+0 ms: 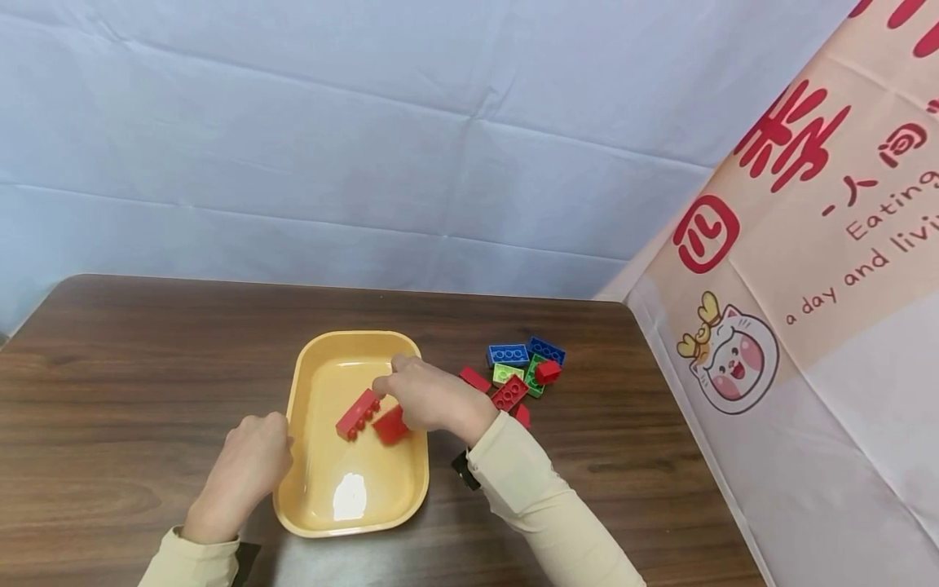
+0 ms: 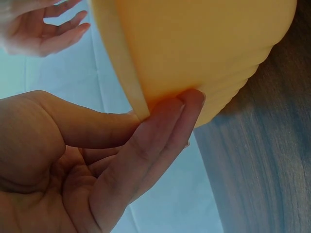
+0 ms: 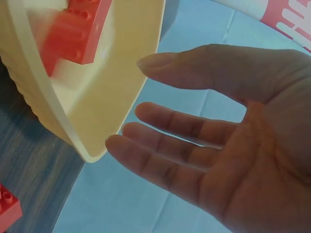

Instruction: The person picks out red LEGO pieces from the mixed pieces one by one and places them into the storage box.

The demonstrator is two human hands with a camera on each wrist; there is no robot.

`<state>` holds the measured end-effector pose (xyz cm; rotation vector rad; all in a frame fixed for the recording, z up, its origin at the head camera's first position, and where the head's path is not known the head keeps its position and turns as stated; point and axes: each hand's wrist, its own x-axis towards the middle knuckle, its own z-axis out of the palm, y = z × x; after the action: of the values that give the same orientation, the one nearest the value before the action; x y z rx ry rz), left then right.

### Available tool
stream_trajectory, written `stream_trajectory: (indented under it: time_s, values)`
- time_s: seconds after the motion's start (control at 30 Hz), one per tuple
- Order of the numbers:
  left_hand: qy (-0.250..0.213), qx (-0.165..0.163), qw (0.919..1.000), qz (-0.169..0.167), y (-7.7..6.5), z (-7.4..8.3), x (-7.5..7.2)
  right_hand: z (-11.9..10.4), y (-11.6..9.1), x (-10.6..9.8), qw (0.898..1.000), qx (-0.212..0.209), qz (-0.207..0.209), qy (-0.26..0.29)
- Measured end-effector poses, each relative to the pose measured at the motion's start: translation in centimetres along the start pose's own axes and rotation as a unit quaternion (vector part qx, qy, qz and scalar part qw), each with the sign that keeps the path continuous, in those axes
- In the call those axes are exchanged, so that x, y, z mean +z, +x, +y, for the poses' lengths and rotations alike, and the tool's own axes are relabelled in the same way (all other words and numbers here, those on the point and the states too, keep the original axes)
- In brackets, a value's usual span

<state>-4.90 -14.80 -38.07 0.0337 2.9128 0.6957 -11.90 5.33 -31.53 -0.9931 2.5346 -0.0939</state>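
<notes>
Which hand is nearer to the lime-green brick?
Right. The right hand is over the tray, left of the lime-green brick; the left hand pinches the tray's left rim, farther away.

- In the head view, my right hand (image 1: 433, 395) covers part of the yellow tray (image 1: 311, 481).
- My left hand (image 1: 245, 465) mostly hides its own fingertips (image 2: 196, 95) there.
- My right wrist view blurs one red brick (image 3: 56, 41).
- That view's left edge cuts off a second brick (image 3: 8, 209).
- The banner (image 1: 880, 236) at right runs off the head view's edge.

head bright | white glare on tray (image 1: 317, 481) | left fingers (image 2: 138, 150) shaded | red brick (image 3: 52, 42) blurred
</notes>
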Motion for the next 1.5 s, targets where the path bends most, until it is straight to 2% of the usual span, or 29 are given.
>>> stream_trajectory:
  time_s: [0.47,0.8,1.2,1.5]
  values:
    - [-0.003,0.006,1.0,0.0,0.0,0.0,0.0,0.8,-0.4,-0.1,1.0,0.02,-0.019,-0.01]
    - [0.004,0.003,1.0,-0.005,0.0,0.0,0.0,1.4,-1.0,-0.4,0.999,0.031,-0.009,-0.015]
    - [0.006,0.0,1.0,-0.005,0.0,0.0,-0.1,3.8,-1.8,-0.6,0.998,0.057,-0.004,0.021]
    - [0.008,-0.001,0.9999,-0.006,0.1,0.1,-0.1,5.9,-2.9,-0.5,0.993,0.099,-0.013,0.056]
